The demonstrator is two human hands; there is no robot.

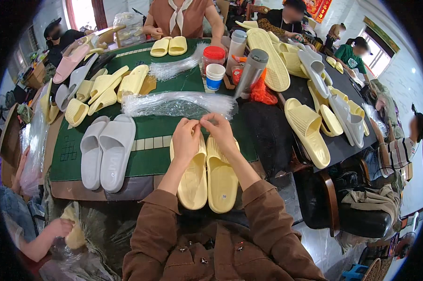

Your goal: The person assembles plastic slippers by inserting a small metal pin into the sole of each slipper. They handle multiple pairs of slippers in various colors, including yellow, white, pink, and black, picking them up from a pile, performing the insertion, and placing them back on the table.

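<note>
Over the toes of a pair of pale yellow slide slippers [222, 185], my left hand [186, 138] and my right hand [220, 133] meet fingertip to fingertip. Both are pinched closed. Whatever lies between the fingers is too small or hidden to make out. The slippers rest side by side at the table's near edge, heels toward me, a small round sticker in the right one. Just beyond my fingers lies a bundle of clear plastic [178, 105]. A pair of grey slide slippers [114, 152] sits to the left on the green table mat [68, 161].
A second clear plastic bundle [178, 68] lies farther back, near a red-lidded jar [213, 58], a blue-and-white cup [215, 77] and a steel tumbler [252, 72]. More yellow slippers [308, 133] crowd both sides. Several people work around the tables. A black chair [314, 201] stands at right.
</note>
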